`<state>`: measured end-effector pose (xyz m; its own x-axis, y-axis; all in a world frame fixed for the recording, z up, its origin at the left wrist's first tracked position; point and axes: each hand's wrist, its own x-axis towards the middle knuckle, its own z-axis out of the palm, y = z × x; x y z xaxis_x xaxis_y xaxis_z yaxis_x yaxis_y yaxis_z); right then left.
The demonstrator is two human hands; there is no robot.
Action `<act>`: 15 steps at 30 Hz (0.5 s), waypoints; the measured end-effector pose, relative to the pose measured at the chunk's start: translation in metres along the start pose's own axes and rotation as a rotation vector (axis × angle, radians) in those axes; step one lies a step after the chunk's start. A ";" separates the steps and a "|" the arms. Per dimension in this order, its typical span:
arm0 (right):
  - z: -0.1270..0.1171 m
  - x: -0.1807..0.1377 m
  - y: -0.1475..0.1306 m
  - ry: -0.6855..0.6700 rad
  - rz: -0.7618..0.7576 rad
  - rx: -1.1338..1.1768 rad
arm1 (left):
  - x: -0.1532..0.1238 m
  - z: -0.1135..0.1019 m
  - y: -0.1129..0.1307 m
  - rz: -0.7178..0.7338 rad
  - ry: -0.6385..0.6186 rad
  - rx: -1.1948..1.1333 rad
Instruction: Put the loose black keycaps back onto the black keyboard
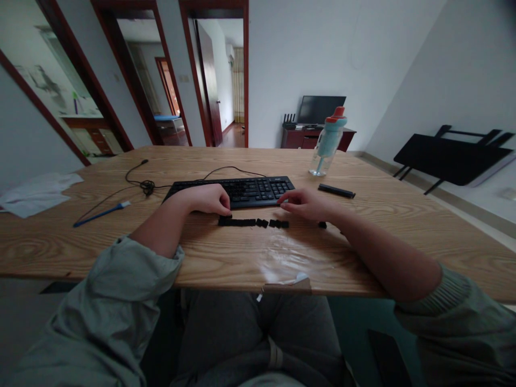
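Observation:
A black keyboard (pixel 258 189) lies on the wooden table, with a rough, uneven patch among its keys where caps seem to be off. In front of it runs a row of small black keycaps (pixel 242 222), neat at the left and looser at the right. My left hand (pixel 210 199) is closed in a pinch over the row's left end, with a dark keycap at its fingertips. Beside the keyboard's front right corner, my right hand (pixel 305 204) has its fingers slightly bent and apart, holding nothing visible. Behind its wrist sits another small black piece (pixel 322 225).
A blue brush (pixel 102 214), a coiled black cable (pixel 147 187) and white tissue (pixel 38 194) lie at left. A clear bottle (pixel 327 144) with a red-and-teal lid stands back right, near a black bar (pixel 336 191). Clear tape (pixel 286 282) marks the table's front edge.

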<state>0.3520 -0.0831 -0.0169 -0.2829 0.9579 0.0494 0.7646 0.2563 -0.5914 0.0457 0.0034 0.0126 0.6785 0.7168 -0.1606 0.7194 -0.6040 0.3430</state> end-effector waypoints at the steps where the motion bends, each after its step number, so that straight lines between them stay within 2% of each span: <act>1: -0.002 0.000 0.000 0.029 0.010 -0.007 | 0.000 0.000 0.001 -0.006 -0.010 0.004; 10: -0.029 0.001 0.018 0.252 0.004 -0.058 | -0.003 -0.003 0.003 -0.005 -0.028 -0.018; 12: -0.035 0.000 0.025 0.262 0.052 -0.110 | -0.003 -0.004 0.004 0.017 0.009 -0.002; 15: -0.042 -0.001 0.034 0.191 0.149 -0.228 | -0.001 -0.004 0.007 0.061 0.138 0.038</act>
<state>0.4028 -0.0701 -0.0029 -0.0612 0.9885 0.1386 0.9054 0.1135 -0.4091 0.0497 -0.0003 0.0190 0.6958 0.7181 -0.0106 0.6845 -0.6586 0.3125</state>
